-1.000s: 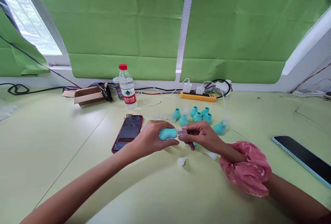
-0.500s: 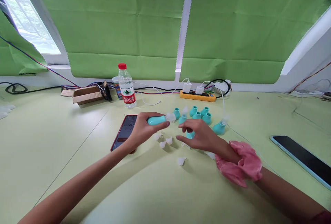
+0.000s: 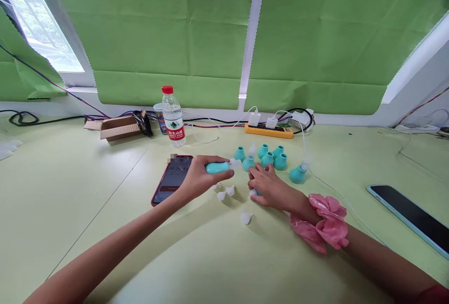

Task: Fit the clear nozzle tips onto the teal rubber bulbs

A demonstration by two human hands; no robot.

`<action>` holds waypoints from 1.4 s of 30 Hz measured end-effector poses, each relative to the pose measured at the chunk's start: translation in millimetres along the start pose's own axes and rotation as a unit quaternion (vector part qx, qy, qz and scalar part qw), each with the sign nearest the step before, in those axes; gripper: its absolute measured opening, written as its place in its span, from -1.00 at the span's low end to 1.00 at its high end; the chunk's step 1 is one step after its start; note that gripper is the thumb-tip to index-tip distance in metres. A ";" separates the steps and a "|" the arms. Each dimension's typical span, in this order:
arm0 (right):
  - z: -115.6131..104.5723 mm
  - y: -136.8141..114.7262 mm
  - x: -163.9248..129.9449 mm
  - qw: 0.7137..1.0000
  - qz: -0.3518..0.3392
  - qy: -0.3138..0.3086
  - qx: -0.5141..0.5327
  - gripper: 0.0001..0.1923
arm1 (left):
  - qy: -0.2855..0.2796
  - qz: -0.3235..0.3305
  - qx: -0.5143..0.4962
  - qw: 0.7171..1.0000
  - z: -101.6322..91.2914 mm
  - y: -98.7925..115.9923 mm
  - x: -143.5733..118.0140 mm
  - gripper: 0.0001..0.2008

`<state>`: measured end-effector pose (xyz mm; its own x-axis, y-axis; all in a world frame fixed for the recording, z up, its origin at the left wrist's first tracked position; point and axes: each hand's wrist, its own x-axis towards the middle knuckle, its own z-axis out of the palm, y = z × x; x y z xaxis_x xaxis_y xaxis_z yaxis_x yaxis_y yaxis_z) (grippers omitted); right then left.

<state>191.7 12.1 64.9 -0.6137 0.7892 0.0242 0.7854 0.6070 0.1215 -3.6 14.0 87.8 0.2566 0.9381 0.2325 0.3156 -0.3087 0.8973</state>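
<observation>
Head view, orange power strip (image 3: 268, 131) as landmark. Left hand (image 3: 198, 176) sits nearer the person than the strip and left of it, grip clamped around a teal bulb (image 3: 217, 168), clear nozzle (image 3: 235, 164) aimed right. Right hand (image 3: 270, 187) is in front of the strip, fingers bent low over the worktop (image 3: 210, 266); small white piece (image 3: 253, 193) at its fingertips. From where I stand, cannot tell whether that grip is closed. Open-necked teal pots (image 3: 267, 159) stand between strip and right hand. Red-cased phone (image 3: 171, 184) lies left of the strip.
</observation>
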 end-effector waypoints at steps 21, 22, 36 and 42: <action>-34.3 -0.9 -12.2 0.874 -0.096 0.283 0.384 -0.82 | -0.148 -0.054 -0.078 0.984 -7.2 10.6 -3.8 -0.65; -35.1 -1.0 -13.0 0.878 -0.105 0.279 0.376 -0.83 | -0.155 -0.052 -0.071 0.984 -8.0 10.1 -3.6 -0.64; -39.5 -4.3 -16.7 0.896 -0.107 0.241 0.358 -0.81 | -0.132 0.031 -0.022 0.990 -8.0 15.3 -9.9 -0.66; -41.9 -6.1 -13.0 0.857 -0.042 0.241 0.453 -0.78 | -0.118 0.016 -0.035 0.992 0.1 18.1 -12.4 -0.65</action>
<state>191.5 -5.8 105.4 -0.4629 0.7411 0.4863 0.3433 0.6557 -0.6724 -0.9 -3.2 101.2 0.4739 0.8632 0.1743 0.2420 -0.3180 0.9167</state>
